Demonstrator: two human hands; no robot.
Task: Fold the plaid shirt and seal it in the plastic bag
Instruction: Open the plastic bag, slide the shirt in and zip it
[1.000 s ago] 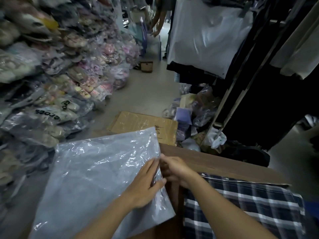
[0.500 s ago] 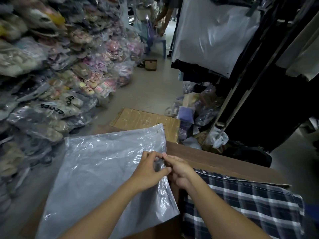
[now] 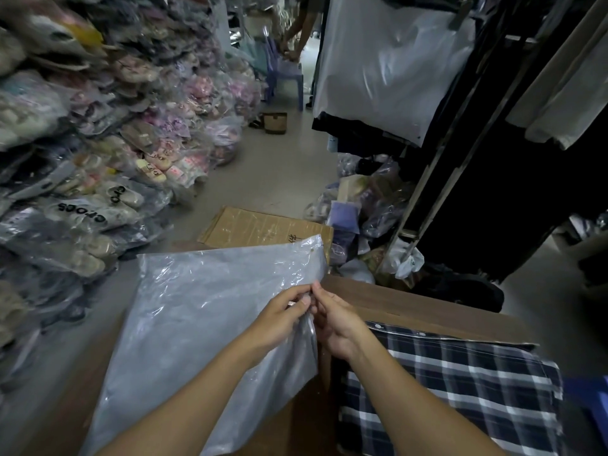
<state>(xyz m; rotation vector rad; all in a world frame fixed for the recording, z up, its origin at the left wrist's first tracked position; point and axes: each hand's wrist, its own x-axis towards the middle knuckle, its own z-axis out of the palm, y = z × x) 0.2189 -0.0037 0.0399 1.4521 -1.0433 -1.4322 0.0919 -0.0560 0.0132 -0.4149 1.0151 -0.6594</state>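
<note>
Both hands meet at the right edge of the clear plastic bag [image 3: 204,330], which lies flat across the left part of the wooden table [image 3: 411,301]. The left hand [image 3: 279,315] pinches the film between thumb and fingertips; the right hand [image 3: 335,324] has its fingers curled in against the same edge, apparently nipping the other layer, though its fingertips are partly hidden. This looks like the step of parting the bag's mouth. To do it well, each hand should hold only one layer, rub them apart at the edge, then draw them sideways rather than upward so the thin film does not tear or cling shut.

The plaid shirt [image 3: 460,390] lies folded on the table just right of the bag, near the right forearm, not yet inside.

The table's far edge runs close beyond the hands, and the bag's far right corner overhangs it above a flattened cardboard box [image 3: 263,225] on the floor. The bag's left side also seems to pass the table edge. Bare table between bag and shirt is narrow; the freest room is above the bag itself. Bagged footwear [image 3: 82,212] is stacked well left, a clothes rack [image 3: 460,166] far right.
</note>
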